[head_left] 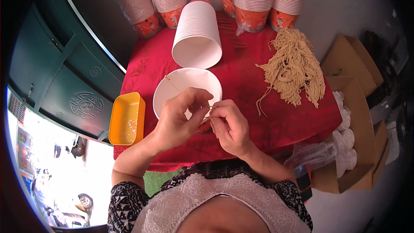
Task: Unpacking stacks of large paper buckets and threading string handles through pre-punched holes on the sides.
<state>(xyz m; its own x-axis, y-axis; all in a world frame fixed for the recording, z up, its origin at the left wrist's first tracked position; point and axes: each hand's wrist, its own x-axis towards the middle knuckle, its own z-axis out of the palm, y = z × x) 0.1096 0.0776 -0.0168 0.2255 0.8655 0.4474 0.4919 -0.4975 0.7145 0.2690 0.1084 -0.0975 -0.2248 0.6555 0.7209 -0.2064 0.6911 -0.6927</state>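
Note:
My left hand (181, 113) and my right hand (231, 128) meet over the near edge of a white paper bucket (203, 76). Both are closed, fingertips pinching a thin beige cord (210, 111) between them. Fingers cover most of that cord, and anything threaded on it is too small to tell. Another bit of beige cord (167, 78) lies against the bucket's far left rim. To the right, a heap of loose beige cords (295, 67) spreads over the red tablecloth (246, 73). At the left edge sits a yellow plastic box (114, 123) with tiny pale and reddish pieces (131, 126) on its bottom.
A stack of nested white buckets (196, 32) lies on its side beyond the bucket. Plastic-wrapped orange-and-white bucket stacks (254, 0) line the back. On the right stands an open cardboard box (362, 121) with white rolls or cups (347, 138). Green metal doors (71, 82) flank the left.

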